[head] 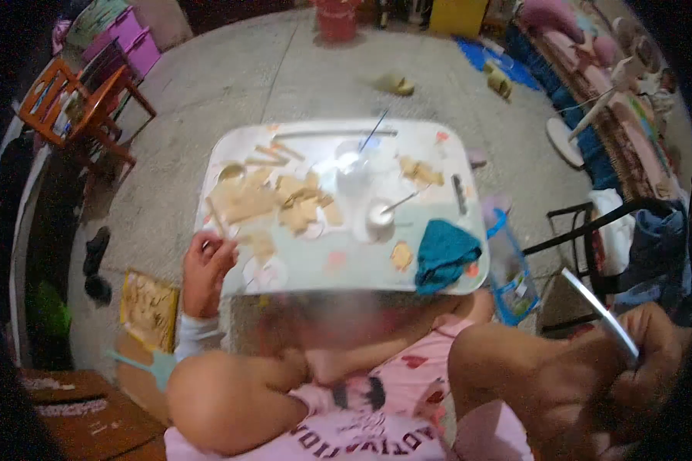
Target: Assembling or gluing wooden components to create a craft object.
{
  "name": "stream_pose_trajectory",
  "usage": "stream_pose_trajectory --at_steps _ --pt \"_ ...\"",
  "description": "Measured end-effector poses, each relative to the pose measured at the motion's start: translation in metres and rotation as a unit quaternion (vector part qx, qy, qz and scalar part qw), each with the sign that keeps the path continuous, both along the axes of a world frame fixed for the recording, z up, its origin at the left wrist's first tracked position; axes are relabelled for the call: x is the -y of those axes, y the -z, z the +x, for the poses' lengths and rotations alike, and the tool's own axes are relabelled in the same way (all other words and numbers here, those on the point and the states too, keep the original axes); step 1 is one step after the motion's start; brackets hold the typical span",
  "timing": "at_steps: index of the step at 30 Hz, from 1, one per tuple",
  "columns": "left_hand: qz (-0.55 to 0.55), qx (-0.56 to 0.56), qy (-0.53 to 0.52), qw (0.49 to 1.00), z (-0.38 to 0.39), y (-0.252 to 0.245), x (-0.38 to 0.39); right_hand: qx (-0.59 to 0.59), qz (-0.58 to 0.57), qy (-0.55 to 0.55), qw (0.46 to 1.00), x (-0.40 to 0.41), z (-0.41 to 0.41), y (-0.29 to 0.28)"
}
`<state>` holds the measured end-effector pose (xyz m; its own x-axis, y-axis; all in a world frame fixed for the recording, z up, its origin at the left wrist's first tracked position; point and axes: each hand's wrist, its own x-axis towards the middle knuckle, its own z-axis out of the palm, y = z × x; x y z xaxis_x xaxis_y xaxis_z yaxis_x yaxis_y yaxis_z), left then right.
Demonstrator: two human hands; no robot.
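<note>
My left hand [209, 265] is at the left edge of a small white folding table [334, 274], pinching a thin tan strip [214, 214]. Close to it lie a flat tan sheet [245, 199] and a pile of torn, cardboard-like pieces [303, 201]. At the far right, my right hand [649, 346] rests by my knee and grips a thin silvery object [602, 314] seen edge-on; its kind is unclear. A container of white substance [380, 216] stands mid-table with a brush [401, 201] in it. Behind it, glare blurs a clear container [349, 164] with a blue stick [373, 131].
A teal cloth [445, 253] lies at the table's right front corner. Beside the table stands a blue-rimmed clear bag [513, 288]. A wooden chair [86, 109], a white-based stand [565, 141], slippers [401, 86] and a yellow-edged packet [150, 308] are around on the floor.
</note>
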<state>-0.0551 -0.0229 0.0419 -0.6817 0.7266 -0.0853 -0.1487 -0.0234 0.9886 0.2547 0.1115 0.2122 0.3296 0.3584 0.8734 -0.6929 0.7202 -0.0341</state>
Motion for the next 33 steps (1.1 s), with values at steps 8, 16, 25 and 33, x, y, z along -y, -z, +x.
stream_pose_trajectory --at_steps 8,16,25,33 --pt "0.039 0.080 0.064 0.994 0.005 -0.004 -0.023 0.027 -0.145 -0.207 0.967 0.008 0.021 0.015" --pt "0.081 0.067 0.148 0.983 0.017 -0.036 -0.025 0.458 -0.408 -0.213 0.760 0.021 -0.091 0.096" --pt "0.085 0.010 0.213 0.973 0.034 -0.033 -0.040 0.522 -0.415 -0.298 0.683 0.025 -0.135 0.163" --pt "0.070 0.060 0.183 0.979 0.043 -0.013 -0.041 0.488 -0.501 -0.369 0.612 0.026 -0.138 0.177"
